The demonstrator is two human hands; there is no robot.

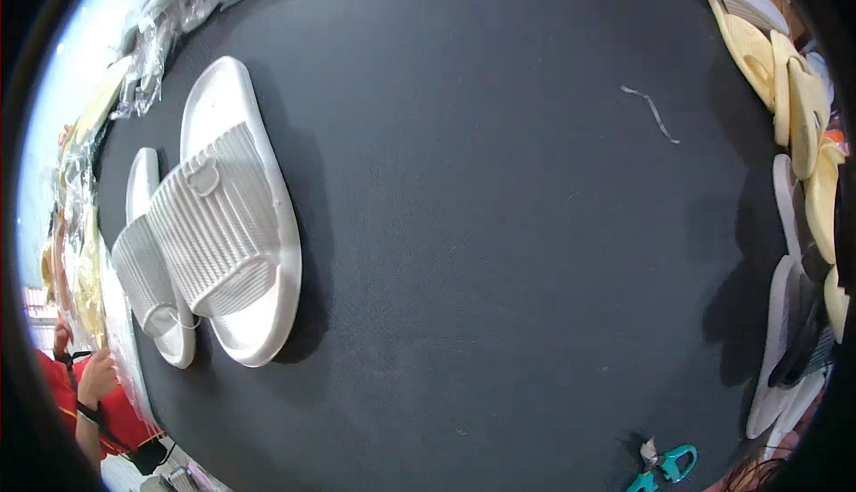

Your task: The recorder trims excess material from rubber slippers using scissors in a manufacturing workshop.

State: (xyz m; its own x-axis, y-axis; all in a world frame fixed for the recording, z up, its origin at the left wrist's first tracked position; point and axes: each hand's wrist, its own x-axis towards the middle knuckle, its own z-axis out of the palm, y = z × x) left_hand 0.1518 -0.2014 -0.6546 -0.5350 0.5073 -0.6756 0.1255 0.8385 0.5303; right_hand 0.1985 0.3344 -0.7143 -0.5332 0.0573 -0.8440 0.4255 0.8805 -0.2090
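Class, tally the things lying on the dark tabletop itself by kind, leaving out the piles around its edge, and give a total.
White slide sandals: 2
Teal-handled scissors: 1
Pale thread scrap: 1
Total: 4

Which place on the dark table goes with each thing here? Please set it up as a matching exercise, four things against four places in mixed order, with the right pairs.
Things:
1. pair of white slides
2. teal-handled scissors
3. pale strip of scrap
4. yellow slides

Places:
A. stacked at the upper right rim
B. lying on the left part of the table
C. at the lower right edge
D. alone on the bare surface, upper right of the middle

Pairs: 1-B, 2-C, 3-D, 4-A

Neither of the wearer's hands shows in the view.
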